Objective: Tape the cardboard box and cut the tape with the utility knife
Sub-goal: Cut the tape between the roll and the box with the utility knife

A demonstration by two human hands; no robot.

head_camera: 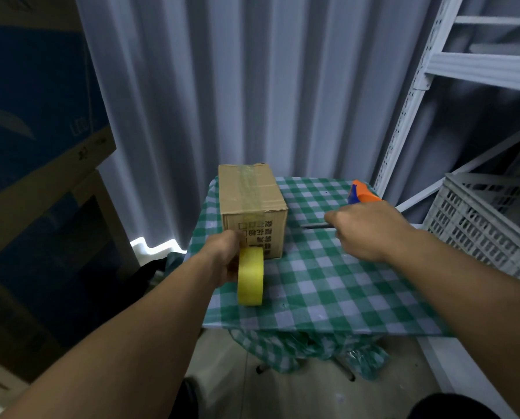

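A small cardboard box (251, 204) stands on a table covered by a green checked cloth (328, 285). Clear tape runs over its top and down its near face. My left hand (222, 255) holds a yellow tape roll (250, 275) upright against the box's near face. My right hand (364, 228) is to the right of the box, closed around a thin dark utility knife (314, 225) whose tip points left toward the box.
An orange and blue tool (362, 192) lies at the table's far right corner. A grey plastic crate (488, 225) and white metal shelving (428, 86) stand on the right. Large cartons (35, 164) are stacked at left, a curtain hangs behind.
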